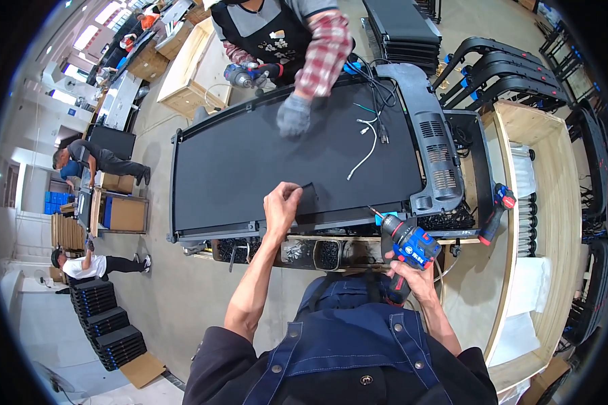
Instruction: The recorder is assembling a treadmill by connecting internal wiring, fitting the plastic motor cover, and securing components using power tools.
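Observation:
A treadmill deck with a black running belt (250, 158) lies across the bench before me. Above its near edge, my left hand (281, 208) is closed, thumb against fingers, on a small dark flat piece (308, 198); its exact kind is unclear. My right hand (412, 278) grips a blue and black cordless drill (412, 244), its bit pointing up and left toward the deck's near rail. The dark plastic motor cover (434, 145) sits at the deck's right end. A loose white cable (365, 154) and black power cord (380, 84) rest on the belt.
Across the deck, a co-worker's gloved hand (294, 116) hovers over the belt; the other holds a drill (239, 75). Another red and black cordless tool (498, 212) lies on the wooden crate's (501, 270) edge. Bins of black screws (327, 254) stand below the deck. Treadmill frames (513, 71) stand behind.

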{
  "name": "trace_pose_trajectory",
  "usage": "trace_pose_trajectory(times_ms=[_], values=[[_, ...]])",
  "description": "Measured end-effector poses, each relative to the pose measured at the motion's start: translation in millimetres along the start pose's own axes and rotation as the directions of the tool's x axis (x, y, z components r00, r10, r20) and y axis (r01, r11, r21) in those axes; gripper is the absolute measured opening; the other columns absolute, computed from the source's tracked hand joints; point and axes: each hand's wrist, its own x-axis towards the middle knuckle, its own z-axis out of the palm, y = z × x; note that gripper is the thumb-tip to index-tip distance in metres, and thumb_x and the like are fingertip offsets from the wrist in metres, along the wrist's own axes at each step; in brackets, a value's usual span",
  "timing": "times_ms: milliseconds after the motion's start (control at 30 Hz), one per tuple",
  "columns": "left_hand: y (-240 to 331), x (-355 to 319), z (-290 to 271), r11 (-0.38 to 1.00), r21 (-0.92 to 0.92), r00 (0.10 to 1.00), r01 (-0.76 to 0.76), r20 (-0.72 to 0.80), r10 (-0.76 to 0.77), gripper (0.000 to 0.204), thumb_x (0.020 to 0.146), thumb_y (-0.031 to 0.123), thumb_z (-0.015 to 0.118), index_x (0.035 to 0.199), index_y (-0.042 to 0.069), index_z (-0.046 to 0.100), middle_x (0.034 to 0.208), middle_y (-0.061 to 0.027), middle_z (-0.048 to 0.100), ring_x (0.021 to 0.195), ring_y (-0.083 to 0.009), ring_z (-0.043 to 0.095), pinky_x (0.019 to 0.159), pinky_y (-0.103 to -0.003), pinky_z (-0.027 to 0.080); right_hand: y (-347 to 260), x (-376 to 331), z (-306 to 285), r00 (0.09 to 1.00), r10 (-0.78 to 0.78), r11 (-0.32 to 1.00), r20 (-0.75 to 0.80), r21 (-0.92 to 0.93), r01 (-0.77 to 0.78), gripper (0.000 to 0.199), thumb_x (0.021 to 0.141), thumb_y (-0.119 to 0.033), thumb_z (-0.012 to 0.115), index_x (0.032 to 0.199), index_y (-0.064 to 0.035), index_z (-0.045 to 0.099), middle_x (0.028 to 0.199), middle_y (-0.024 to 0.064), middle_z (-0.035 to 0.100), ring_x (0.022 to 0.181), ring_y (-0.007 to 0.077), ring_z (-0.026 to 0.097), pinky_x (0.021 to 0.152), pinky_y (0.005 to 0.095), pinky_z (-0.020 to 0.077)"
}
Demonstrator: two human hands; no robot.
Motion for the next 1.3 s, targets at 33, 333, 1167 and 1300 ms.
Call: trace_pose_trajectory(times_ms=[33, 333, 1167, 1300], values=[[-1.1, -3.7, 6.1, 1.0, -0.003, 1.0, 0.001, 0.007, -0.001, 0.014, 0.09, 0.012, 0.071, 0.095, -0.001, 0.069, 0.077, -0.0066, 0.069, 0.069, -0.017, 0.065, 0.064, -0.033, 0.052, 0.0, -0.8, -1.6, 1.0, 0.012, 1.0, -0.007, -0.001, -0.012, 0.042, 0.085, 0.001, 0.072, 0.125, -0.0004, 0.06, 0.105, 0.014, 0.071, 0.072, 0.0173, 0.069, 0.068, 0.0318, 0.0599], [42.6, -44.3, 68.4, 0.938, 0.345, 0.98, -0.003, 0.187, -0.066, 0.016, 0.081, 0.016, 0.071, 0.083, 0.001, 0.069, 0.081, -0.0159, 0.073, 0.077, -0.036, 0.071, 0.071, -0.042, 0.054, -2.8, -9.3, -11.2, 0.999, 0.014, 1.0, -0.043, 0.009, -0.014, 0.046, 0.085, 0.002, 0.073, 0.128, 0.0006, 0.056, 0.106, 0.0155, 0.071, 0.083, 0.019, 0.071, 0.07, 0.0341, 0.0628], [12.7, -5.8, 100.4, 0.677, 0.164, 0.692, -0.717, 0.284, 0.664, 0.02, 0.075, 0.009, 0.078, 0.092, 0.007, 0.067, 0.09, -0.0059, 0.057, 0.087, -0.0257, 0.058, 0.08, -0.039, 0.051, -111.0, 82.1, 5.6, 0.965, 0.118, 0.385, 0.234, -0.907, 0.172, 0.03, 0.074, -0.015, 0.074, 0.091, 0.0064, 0.061, 0.073, 0.0205, 0.064, 0.064, 0.0329, 0.059, 0.071, 0.0413, 0.052], [8.1, -3.5, 102.3, 0.698, 0.137, 0.704, -0.703, 0.277, 0.654, 0.02, 0.075, 0.009, 0.078, 0.092, 0.007, 0.067, 0.09, -0.0061, 0.057, 0.088, -0.0261, 0.058, 0.08, -0.039, 0.051, -119.7, 102.0, 17.3, 0.937, 0.233, 0.297, 0.259, -0.937, 0.185, 0.024, 0.072, -0.013, 0.07, 0.082, 0.0063, 0.062, 0.07, 0.0194, 0.064, 0.062, 0.0328, 0.059, 0.07, 0.042, 0.052]])
